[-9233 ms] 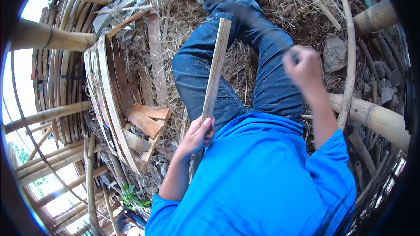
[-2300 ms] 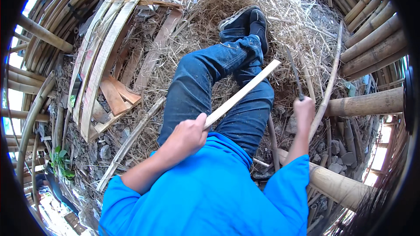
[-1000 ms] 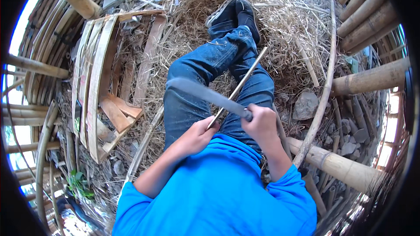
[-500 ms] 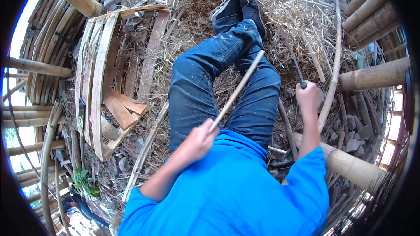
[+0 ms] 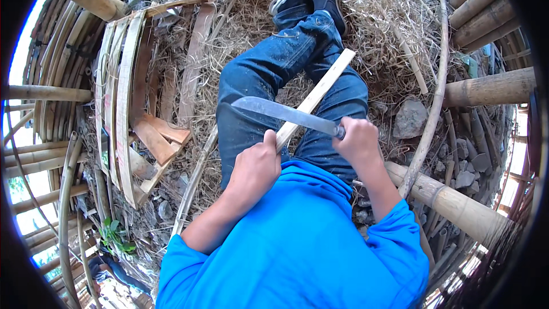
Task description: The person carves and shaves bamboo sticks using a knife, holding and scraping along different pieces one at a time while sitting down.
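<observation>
My left hand (image 5: 255, 166) is closed around the near end of a pale bamboo strip (image 5: 331, 74), which slants up and to the right across my jeans. In my right hand (image 5: 358, 142) is the dark handle of a long machete (image 5: 286, 112). Its blade lies level across the strip, just ahead of my left hand, with the tip pointing left over my left thigh. Whether the edge presses into the strip I cannot tell. My legs, in blue jeans (image 5: 243, 109), stretch forward with the feet crossed.
Dry shavings (image 5: 389, 11) cover the ground around my feet. A broken wooden crate (image 5: 128, 97) stands on the left. Right of me are a grey rock (image 5: 410, 118), a long thin pole (image 5: 437, 91) and a thick bamboo pole (image 5: 457, 209). Bamboo walls close in both sides.
My right hand has swung the machete inward from the right side, laying its blade across the strip. The strip has turned, now showing its wider face. My left hand has shifted slightly.
</observation>
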The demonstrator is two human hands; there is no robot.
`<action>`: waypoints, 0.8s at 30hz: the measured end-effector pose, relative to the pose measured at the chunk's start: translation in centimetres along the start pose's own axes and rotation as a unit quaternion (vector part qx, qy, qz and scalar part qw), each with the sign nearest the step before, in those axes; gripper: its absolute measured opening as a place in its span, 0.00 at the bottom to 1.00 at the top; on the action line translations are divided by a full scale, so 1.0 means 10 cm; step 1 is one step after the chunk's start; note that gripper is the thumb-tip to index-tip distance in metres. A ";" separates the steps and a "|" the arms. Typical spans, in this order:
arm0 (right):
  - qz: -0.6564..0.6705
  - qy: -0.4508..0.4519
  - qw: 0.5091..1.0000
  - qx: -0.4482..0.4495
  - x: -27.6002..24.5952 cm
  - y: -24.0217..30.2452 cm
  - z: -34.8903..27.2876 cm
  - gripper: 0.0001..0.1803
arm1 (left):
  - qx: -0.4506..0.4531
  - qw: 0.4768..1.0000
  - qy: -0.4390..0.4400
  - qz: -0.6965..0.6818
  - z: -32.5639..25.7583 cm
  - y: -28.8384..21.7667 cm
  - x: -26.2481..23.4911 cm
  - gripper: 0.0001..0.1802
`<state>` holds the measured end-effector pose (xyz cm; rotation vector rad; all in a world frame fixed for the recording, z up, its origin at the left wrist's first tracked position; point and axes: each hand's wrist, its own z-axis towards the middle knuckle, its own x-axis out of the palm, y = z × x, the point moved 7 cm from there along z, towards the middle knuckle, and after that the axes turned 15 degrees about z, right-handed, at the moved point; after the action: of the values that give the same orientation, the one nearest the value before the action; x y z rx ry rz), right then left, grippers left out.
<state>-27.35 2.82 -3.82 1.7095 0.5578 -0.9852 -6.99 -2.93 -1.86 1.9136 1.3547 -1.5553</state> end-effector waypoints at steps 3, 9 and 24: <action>-0.011 -0.045 0.998 -0.047 -0.06 -0.05 0.09 0.10 | -0.002 1.000 -0.002 -0.014 0.03 -0.04 0.00 0.09; -0.040 -0.069 0.995 -0.052 -0.13 -0.18 0.24 0.08 | 0.011 0.999 -0.032 -0.039 0.09 -0.02 -0.01 0.08; 0.053 -0.218 0.946 0.234 -1.32 -1.18 0.31 0.18 | -0.066 0.994 -0.057 -0.066 -0.06 0.67 0.06 0.09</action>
<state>-44.70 5.34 0.24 1.8197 -0.0687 -1.4460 -1.18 -5.53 -4.21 1.6610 1.5201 -1.5670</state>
